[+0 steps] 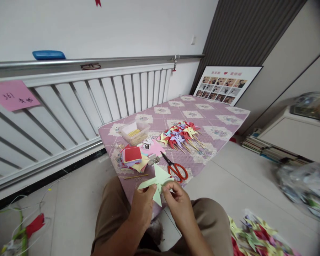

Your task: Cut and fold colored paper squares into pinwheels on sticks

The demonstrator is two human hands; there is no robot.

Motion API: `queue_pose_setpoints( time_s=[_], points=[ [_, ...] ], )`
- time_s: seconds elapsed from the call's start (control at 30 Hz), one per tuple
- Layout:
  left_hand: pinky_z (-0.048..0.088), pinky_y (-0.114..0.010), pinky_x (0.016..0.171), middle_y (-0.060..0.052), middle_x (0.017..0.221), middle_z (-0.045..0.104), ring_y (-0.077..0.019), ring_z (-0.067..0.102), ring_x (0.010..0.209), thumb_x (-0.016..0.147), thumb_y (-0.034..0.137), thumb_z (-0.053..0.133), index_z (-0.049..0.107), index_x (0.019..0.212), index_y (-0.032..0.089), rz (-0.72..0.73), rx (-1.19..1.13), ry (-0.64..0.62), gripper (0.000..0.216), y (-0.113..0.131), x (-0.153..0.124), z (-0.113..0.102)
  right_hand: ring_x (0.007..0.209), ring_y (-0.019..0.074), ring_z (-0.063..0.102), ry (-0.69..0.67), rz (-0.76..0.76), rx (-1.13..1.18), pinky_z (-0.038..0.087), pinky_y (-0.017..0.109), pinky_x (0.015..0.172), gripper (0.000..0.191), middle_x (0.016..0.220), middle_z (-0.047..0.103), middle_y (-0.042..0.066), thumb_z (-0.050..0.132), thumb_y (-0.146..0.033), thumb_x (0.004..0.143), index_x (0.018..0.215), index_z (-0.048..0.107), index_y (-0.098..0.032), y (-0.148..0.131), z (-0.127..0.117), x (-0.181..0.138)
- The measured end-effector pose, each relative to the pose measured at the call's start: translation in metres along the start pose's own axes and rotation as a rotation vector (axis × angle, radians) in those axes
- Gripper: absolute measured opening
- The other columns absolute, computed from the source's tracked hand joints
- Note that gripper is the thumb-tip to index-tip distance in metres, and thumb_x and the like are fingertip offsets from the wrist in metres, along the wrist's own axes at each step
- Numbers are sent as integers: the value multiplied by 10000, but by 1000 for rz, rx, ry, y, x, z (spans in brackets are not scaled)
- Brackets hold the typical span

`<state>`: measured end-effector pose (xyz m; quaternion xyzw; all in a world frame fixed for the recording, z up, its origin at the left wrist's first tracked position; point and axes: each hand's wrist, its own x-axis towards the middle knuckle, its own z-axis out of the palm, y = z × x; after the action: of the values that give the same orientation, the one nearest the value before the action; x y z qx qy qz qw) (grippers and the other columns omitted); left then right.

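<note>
A pale green paper pinwheel (160, 175) is held above my lap, just in front of the table's near edge. My left hand (145, 199) pinches its left blade between thumb and fingers. My right hand (177, 199) pinches the paper near the centre on the right side. Beyond them, scissors with red handles (178, 171) lie on the table. A stack of coloured paper squares (132, 155) sits to the left, red on top, and a thin wooden stick (136, 176) lies in front of it.
The cloth-covered table (193, 114) holds a plastic box (134, 133) of sticks and a pile of finished pinwheels (180, 137). More pinwheels (258, 234) lie at the lower right. A white radiator (109, 94) runs along the wall; a photo board (224, 85) leans behind.
</note>
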<state>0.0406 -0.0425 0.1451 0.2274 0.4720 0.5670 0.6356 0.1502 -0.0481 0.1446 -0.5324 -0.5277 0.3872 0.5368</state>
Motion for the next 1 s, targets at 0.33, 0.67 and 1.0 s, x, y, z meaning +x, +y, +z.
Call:
queue_pose_setpoints(
  time_s=[0.33,0.67,1.0],
  points=[
    [489,-303,743,-92,828,742,-220,656,780,630,356,755,734,841,130,25,28,-22,310,0,-3,1,597,142,461,13,25,-25,404,230,524,206,653,485,-21,585,-322,817,653,521,-214,2,0,0],
    [499,-305,755,-98,857,753,-229,671,796,650,379,744,738,852,138,67,111,13,314,-6,-2,-3,589,141,467,29,9,-44,411,230,512,206,660,491,-19,582,-314,806,639,518,-211,0,1,2],
    [497,-287,710,-86,818,752,-224,667,778,638,375,752,737,834,142,72,125,44,305,-5,-1,-3,606,148,490,31,-13,-67,418,235,523,202,670,506,-10,577,-302,808,636,519,-212,-2,1,1]
  ],
)
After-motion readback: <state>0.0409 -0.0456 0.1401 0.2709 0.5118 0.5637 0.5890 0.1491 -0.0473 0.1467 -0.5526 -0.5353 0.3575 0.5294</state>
